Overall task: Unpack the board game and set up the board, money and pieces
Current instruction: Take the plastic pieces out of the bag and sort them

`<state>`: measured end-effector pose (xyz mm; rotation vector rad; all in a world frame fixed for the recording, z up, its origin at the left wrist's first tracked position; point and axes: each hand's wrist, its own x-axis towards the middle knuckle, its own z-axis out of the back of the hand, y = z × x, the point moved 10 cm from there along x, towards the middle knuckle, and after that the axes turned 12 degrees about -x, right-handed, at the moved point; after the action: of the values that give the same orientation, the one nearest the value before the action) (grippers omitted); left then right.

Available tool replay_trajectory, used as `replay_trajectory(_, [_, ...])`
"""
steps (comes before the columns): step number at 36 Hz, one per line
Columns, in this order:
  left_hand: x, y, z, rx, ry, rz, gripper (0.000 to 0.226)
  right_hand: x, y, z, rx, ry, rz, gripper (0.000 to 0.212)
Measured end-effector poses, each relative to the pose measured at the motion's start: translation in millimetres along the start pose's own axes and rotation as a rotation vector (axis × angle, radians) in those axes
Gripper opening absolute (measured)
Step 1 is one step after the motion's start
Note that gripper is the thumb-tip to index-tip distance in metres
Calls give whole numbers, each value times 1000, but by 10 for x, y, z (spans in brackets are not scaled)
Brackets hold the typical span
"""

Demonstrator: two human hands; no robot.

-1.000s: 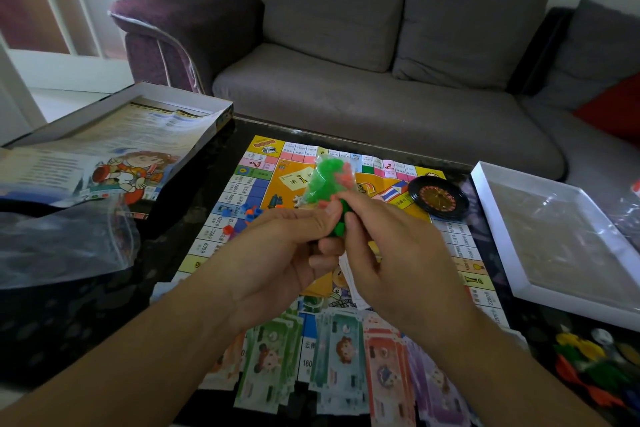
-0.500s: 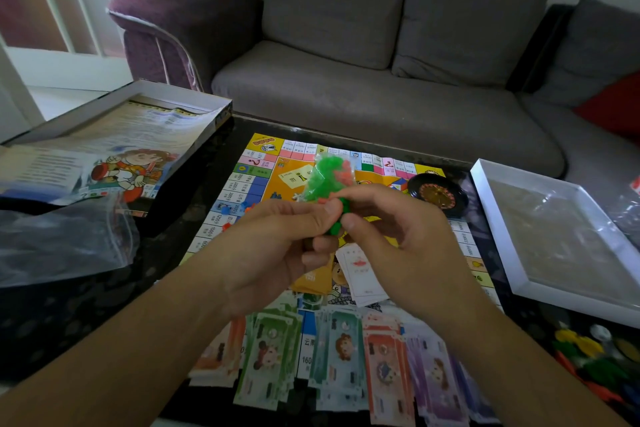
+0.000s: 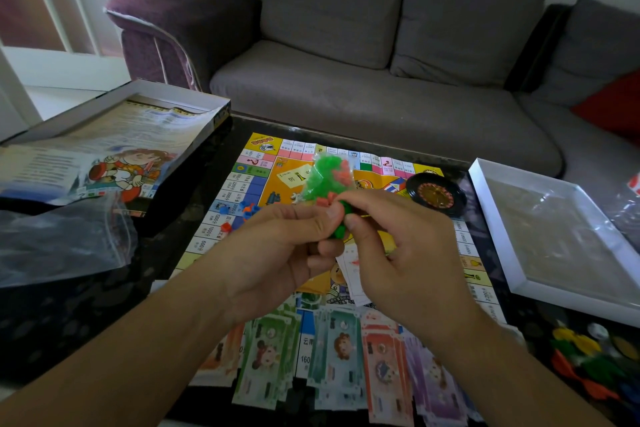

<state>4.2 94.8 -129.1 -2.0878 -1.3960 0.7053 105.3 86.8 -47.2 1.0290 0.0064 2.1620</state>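
Observation:
A small clear bag of green and red plastic pieces (image 3: pixel 323 178) is held above the colourful game board (image 3: pixel 249 177). My left hand (image 3: pixel 277 250) and my right hand (image 3: pixel 391 253) both pinch the bag at its lower end, thumbs and fingertips close together. Paper money (image 3: pixel 339 347) lies fanned in coloured stacks along the board's near edge. A few blue and orange pieces (image 3: pixel 247 210) lie on the board's left side. A black roulette wheel (image 3: pixel 435 195) rests at the board's far right corner.
The open game box (image 3: pixel 114 121) with printed sheets lies at the left, a clear plastic bag (image 3: pixel 59 246) in front of it. A white box lid (image 3: pixel 495 211) stands at the right. Coloured tokens (image 3: pixel 588 357) lie at the lower right. A grey sofa (image 3: pixel 346 90) stands behind the table.
Both hands stay pinched on the bag of pieces. They have shifted slightly upward and the fingertips have drawn closer together at the bag's lower end.

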Motion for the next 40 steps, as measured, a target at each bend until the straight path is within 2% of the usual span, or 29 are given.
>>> replay_trajectory(13, [-16, 12, -50, -29, 5, -10, 18, -8, 46, 88, -42, -69, 39, 19])
replay_trajectory(21, [-9, -32, -25, -51, -19, -18, 36, 43, -190, -88, 282, 123, -259, 17])
replay_trajectory(28, [25, -19, 47, -84, -98, -46, 16, 28, -346, -83, 438, 69, -436, 15])
replay_trajectory(37, [26, -32, 134, -109, -193, -97, 17, 11, -124, -84, 249, 90, -282, 17])
replay_trajectory(40, [21, -33, 161, -106, -223, -111, 20, 6, -114, -67, 232, 58, -285, 18])
